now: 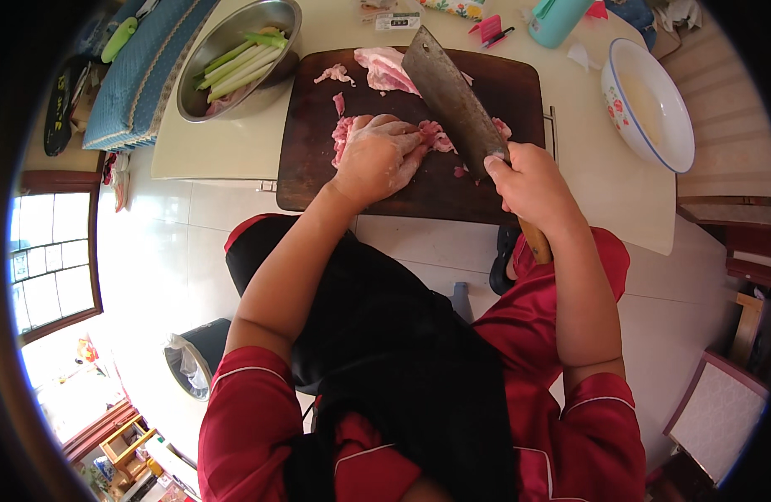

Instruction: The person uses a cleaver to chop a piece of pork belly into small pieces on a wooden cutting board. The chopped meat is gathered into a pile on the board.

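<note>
A dark wooden cutting board (486, 194) lies across the table's near edge. My left hand (382, 157) presses down on a strip of raw pink meat (342, 139), its fingers together and covered with a pale film. With my right hand (536, 182) I grip a cleaver (451, 94) by its wooden handle. The broad, stained blade slants over the board, above the meat to the right of my left hand. A larger fatty slab of meat (385, 69) rests at the board's far side, partly behind the blade. Small scraps (335, 74) lie to its left.
On the left stands a steel bowl (235, 113) holding scallion stalks (247, 66) and some meat. An enamel basin (649, 103) sits at the right edge of the cream table (611, 188). A teal bottle (555, 22) and a pen (498, 37) are at the back.
</note>
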{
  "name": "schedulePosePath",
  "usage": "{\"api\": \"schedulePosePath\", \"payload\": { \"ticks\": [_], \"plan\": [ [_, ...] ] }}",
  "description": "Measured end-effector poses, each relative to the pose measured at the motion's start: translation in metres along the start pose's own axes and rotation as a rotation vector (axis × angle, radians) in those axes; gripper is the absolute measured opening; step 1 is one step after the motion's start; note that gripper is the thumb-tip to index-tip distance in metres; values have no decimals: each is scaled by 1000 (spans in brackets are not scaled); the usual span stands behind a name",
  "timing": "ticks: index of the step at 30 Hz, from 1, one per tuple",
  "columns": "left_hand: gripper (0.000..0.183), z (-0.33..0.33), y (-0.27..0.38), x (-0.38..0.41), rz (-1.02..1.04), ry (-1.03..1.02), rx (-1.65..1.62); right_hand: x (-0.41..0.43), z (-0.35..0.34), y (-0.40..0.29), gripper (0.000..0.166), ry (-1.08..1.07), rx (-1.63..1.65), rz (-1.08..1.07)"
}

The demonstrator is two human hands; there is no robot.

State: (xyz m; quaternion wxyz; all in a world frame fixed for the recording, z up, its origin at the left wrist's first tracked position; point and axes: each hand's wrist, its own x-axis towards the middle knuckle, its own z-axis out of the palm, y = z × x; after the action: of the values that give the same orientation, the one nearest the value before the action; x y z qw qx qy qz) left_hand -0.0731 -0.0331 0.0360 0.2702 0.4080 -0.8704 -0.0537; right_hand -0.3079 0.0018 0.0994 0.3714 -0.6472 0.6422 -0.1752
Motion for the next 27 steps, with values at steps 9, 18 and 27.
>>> {"api": "schedulePosePath", "payload": {
  "ticks": [9, 18, 27],
  "plan": [
    [14, 21, 15, 9, -79, 107, 41, 1, 5, -9, 33, -44, -114, 13],
    [15, 32, 9, 8, -61, 67, -42, -3, -3, -17, 31, -154, -184, 101],
    [9, 34, 5, 10, 25, 41, -69, 25, 3, -45, 30, -203, -220, 76]
  ]
}}
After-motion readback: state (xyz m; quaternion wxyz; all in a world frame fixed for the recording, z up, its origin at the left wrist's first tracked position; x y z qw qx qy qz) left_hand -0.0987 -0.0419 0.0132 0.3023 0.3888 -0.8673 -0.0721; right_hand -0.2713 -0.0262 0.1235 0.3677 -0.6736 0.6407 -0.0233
